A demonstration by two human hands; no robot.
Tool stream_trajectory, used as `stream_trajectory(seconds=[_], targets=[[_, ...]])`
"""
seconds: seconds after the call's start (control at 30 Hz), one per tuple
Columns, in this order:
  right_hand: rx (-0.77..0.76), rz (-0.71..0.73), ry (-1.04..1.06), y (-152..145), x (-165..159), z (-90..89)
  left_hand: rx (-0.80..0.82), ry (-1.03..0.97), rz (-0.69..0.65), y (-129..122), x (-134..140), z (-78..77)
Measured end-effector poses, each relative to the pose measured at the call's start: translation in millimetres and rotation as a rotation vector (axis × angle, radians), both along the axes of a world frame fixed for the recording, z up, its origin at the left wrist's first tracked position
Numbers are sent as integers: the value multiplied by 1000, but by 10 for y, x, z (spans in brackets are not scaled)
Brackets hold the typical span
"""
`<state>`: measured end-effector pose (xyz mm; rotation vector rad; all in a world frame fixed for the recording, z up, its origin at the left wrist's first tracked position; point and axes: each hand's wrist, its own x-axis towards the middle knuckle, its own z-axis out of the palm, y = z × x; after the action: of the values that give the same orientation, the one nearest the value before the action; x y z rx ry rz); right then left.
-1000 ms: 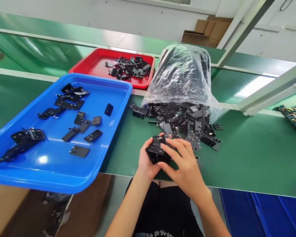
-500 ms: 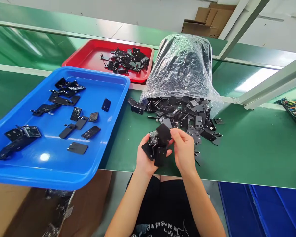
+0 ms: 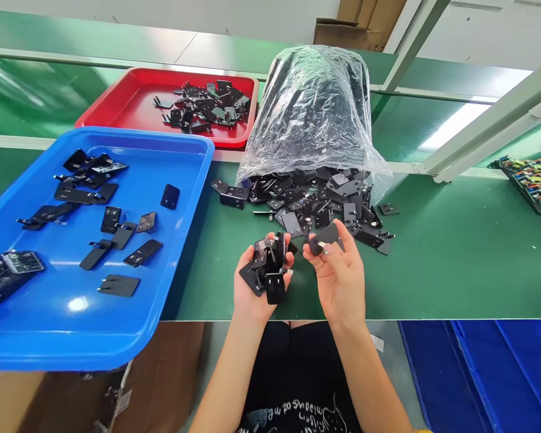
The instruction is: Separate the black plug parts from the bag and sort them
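My left hand [image 3: 252,288] is closed around several black plug plates [image 3: 275,287], one of them showing a printed face. To its right, my right hand [image 3: 342,279] pinches a single black plug plate [image 3: 325,239] with metal prongs between thumb and fingers, apart from the left hand's bunch. Behind both hands a heap of similar black plates [image 3: 313,195] spills from a clear plastic bag [image 3: 315,114] onto the green table [image 3: 455,258].
A blue tray [image 3: 72,334] at the left holds scattered black plates. Behind it, a red tray [image 3: 121,99] carries another pile. At the far right edge lies a tray of colourful parts [image 3: 534,180]. A pale metal post [image 3: 491,120] slants across the right.
My right hand has drawn one plate away from the bunch in my left hand and turned palm upward. The whole view has shifted slightly, the trays now sitting further left.
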<state>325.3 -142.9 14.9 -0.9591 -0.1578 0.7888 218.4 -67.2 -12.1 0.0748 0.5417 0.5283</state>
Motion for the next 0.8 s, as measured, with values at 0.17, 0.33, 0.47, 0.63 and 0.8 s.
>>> stream_trajectory(seconds=[0.17, 0.33, 0.47, 0.63, 0.8], targets=[[-47, 46, -62, -182, 39, 22, 40, 0, -19, 1, 2, -22], [-40, -16, 50, -207, 30, 10, 16, -48, -3, -9, 26, 16], [3, 23, 297, -234, -23, 81, 26, -90, 4, -13, 28, 5], [134, 70, 458, -281, -102, 160, 33, -119, 10, -18, 25, -8], [233, 97, 456, -307, -143, 164, 30, -111, 21, -28, 40, 24]])
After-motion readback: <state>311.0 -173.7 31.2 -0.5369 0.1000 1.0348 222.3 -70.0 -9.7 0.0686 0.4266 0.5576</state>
